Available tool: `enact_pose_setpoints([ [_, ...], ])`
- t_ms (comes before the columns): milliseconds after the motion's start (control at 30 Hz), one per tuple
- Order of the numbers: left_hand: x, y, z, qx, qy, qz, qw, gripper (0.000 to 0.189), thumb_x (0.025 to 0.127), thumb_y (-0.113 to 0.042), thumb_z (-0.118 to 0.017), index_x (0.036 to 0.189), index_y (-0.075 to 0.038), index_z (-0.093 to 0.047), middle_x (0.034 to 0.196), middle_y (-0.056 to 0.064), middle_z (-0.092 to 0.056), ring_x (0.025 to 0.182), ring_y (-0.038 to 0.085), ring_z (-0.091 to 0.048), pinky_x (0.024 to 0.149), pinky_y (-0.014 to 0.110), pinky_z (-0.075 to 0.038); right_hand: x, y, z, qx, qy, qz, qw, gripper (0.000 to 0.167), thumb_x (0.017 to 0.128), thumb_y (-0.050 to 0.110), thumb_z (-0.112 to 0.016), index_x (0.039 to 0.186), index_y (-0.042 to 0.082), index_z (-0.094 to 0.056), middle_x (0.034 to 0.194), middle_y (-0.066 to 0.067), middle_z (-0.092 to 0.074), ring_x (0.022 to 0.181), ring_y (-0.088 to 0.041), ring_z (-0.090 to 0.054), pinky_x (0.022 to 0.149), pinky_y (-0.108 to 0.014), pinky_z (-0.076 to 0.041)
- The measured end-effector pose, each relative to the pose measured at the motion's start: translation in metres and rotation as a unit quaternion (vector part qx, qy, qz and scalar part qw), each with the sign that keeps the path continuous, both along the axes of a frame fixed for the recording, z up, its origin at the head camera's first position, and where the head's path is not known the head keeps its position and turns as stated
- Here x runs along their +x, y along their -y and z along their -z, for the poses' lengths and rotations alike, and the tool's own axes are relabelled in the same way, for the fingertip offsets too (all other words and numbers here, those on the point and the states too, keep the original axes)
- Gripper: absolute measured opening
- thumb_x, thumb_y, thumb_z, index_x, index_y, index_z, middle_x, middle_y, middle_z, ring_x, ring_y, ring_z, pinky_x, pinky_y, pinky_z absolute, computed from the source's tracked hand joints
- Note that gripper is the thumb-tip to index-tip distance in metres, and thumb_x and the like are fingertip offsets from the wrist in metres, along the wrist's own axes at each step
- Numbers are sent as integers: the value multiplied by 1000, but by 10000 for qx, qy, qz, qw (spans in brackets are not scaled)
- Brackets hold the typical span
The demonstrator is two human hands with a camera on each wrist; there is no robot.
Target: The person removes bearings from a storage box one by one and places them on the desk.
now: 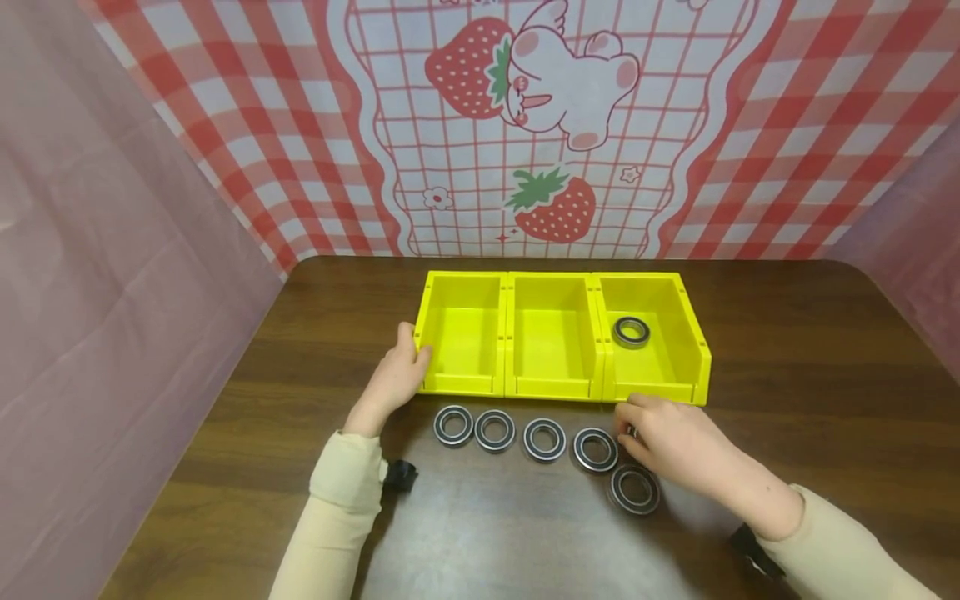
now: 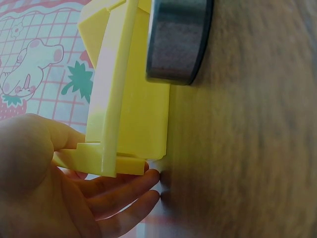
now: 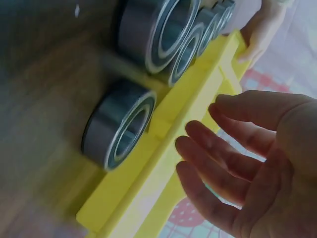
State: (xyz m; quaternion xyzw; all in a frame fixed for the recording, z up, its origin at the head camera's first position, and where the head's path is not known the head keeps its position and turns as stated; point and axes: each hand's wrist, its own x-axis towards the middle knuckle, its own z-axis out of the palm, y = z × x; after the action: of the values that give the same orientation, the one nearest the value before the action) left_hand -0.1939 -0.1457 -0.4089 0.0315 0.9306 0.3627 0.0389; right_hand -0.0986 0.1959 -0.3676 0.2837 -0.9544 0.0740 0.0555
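Three joined yellow bins stand in a row on the table. My left hand grips the leftmost bin's side wall, thumb over the rim and fingers outside, as the left wrist view also shows. A ball bearing lies inside the right bin. In front of the bins, several more bearings lie flat in an uneven row. My right hand hovers over the row's right end, fingers loosely bent. Beneath it, a bearing mostly hidden in the head view sits apart from the fingertips in the right wrist view.
The brown wooden table has rounded back corners. Behind it hangs a red-and-white checked cloth with strawberry prints, and pinkish curtains flank both sides. A black wrist strap part shows beside the left sleeve.
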Motion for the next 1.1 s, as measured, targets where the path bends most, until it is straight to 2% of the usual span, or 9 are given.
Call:
enact_pose_setpoints([
  [100, 0, 0, 0, 2, -1, 5, 10000, 33, 94, -26, -39, 117, -7, -27, 85, 18, -54, 69, 26, -52, 61, 34, -41, -10, -3, -1, -84, -120, 173, 9997, 14, 72, 14, -71, 73, 18, -57, 69, 8, -51, 58, -6, -44, 50, -25, -38],
  [300, -1, 0, 2, 38, 40, 38, 10000, 33, 94, -27, -38, 118, -7, -26, 84, 17, -54, 68, 25, -52, 61, 34, -41, -29, -12, -7, -295, 20, 511, 9983, 8, 75, 11, -67, 82, 10, -64, 77, -1, -60, 68, -15, -55, 60, -35, -47],
  [467, -2, 0, 3, 45, 37, 26, 10000, 33, 94, -28, -38, 118, -8, -27, 84, 17, -53, 68, 26, -51, 61, 33, -41, -43, -17, -10, -448, 262, 732, 9960, 18, 78, 10, -63, 94, 2, -64, 89, -11, -63, 78, -22, -58, 68, -41, -49],
  [700, -2, 1, 2, 61, 101, 25, 9999, 32, 94, -28, -38, 118, -8, -27, 83, 16, -52, 66, 25, -51, 59, 32, -40, -61, -18, -7, -534, 519, 986, 9923, 31, 80, 10, -63, 107, -6, -59, 101, -20, -57, 81, -27, -55, 73, -44, -48],
  [900, -1, 1, 1, 49, 110, 3, 9999, 32, 94, -28, -37, 117, -8, -27, 83, 16, -52, 66, 25, -51, 59, 32, -40, -75, -17, 0, -588, 346, 968, 9930, 34, 79, 8, -62, 108, -10, -57, 102, -25, -53, 88, -35, -54, 78, -48, -46],
  [1100, 0, 1, 1, 63, 102, -2, 9999, 32, 94, -28, -37, 118, -8, -27, 83, 16, -52, 67, 25, -51, 59, 32, -40, -88, -19, 8, -636, 359, 955, 9927, 41, 78, 8, -62, 112, -13, -52, 112, -29, -47, 100, -42, -49, 86, -52, -41],
])
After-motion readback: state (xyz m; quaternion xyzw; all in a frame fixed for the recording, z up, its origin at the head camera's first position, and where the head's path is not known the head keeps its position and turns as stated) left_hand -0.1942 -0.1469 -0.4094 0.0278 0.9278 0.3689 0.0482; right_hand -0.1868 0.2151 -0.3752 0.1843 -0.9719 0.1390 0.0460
